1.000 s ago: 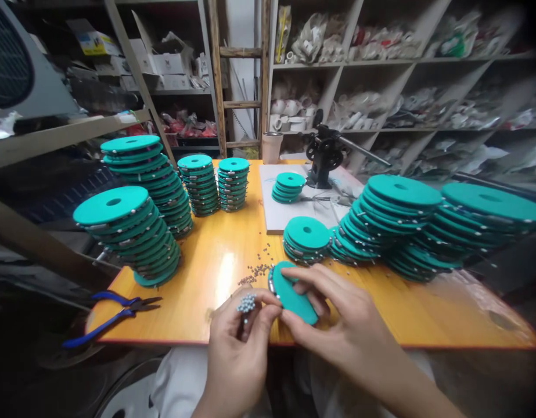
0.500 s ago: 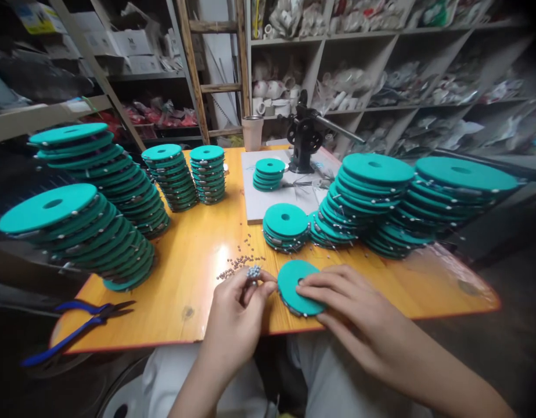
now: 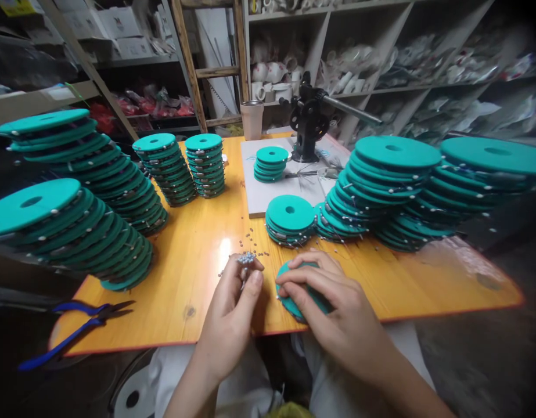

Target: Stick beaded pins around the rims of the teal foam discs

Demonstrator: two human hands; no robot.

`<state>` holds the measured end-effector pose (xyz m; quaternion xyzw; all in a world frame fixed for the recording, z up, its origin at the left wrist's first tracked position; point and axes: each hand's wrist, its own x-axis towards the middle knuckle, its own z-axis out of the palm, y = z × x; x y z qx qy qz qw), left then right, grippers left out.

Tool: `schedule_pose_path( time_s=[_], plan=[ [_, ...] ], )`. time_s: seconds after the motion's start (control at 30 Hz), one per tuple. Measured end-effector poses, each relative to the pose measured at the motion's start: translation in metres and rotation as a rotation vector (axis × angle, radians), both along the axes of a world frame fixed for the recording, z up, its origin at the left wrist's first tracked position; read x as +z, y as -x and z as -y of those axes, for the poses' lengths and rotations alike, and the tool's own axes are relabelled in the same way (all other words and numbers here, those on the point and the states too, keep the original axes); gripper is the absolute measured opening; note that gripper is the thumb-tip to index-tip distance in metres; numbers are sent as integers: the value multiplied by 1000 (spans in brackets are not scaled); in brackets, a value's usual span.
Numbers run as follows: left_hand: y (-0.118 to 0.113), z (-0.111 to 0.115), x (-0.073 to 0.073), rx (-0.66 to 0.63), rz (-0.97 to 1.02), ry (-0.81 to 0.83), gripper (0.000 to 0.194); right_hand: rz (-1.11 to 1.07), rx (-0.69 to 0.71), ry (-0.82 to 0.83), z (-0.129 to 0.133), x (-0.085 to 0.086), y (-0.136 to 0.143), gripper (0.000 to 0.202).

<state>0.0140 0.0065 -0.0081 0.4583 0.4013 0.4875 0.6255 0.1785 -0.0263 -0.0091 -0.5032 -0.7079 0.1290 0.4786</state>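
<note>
A small cluster of pale blue-headed pins [image 3: 247, 258] pokes up from my left hand [image 3: 233, 302], whose thumb and fingers are closed round it above the table's front part. My right hand [image 3: 337, 296] lies over a green foam disc [image 3: 289, 302] near the front edge, its thumb and index finger pinched together at the disc's left side. Whatever that pinch holds is too small to make out. Small brown beads [image 3: 254, 247] are scattered just behind my left hand. A short stack of green discs [image 3: 290, 215] with pins round its rims stands behind the disc.
Tall green disc stacks stand at left [image 3: 115, 238] and right [image 3: 381, 180]. Blue-handled pliers [image 3: 89, 319] lie at the front left corner. Behind are a grey board [image 3: 254, 194], a black lever press [image 3: 306, 128] and a cup [image 3: 252, 121]. Shelves line the back.
My right thumb and fingers have come together over the disc, covering more of it. My left hand has shifted slightly left, away from the disc. The camera view has tilted down and moved closer.
</note>
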Motion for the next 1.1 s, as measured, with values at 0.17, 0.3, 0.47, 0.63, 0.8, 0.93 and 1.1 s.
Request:
schedule_pose_path(
  time_s=[0.17,0.3,0.47,0.63,0.8,0.93,1.1],
  plan=[
    [0,1,5,-52,236,126,19,24,-17,-21,8,7,-15,13],
    [0,0,3,-46,236,80,20,72,-74,-67,17,15,-23,9],
    [0,1,0,-78,192,80,27,409,106,-57,19,12,-11,22],
    [-1,2,1,-79,173,81,29,463,216,-92,8,1,-1,22],
    [0,2,-1,-144,28,70,31,110,167,-66,3,4,0,12],
    [2,4,-3,-214,-113,26,29,-127,-31,-107,1,7,3,10],
    [3,7,-2,-285,-290,-59,29,-232,-88,-40,-3,6,5,8]
  ],
)
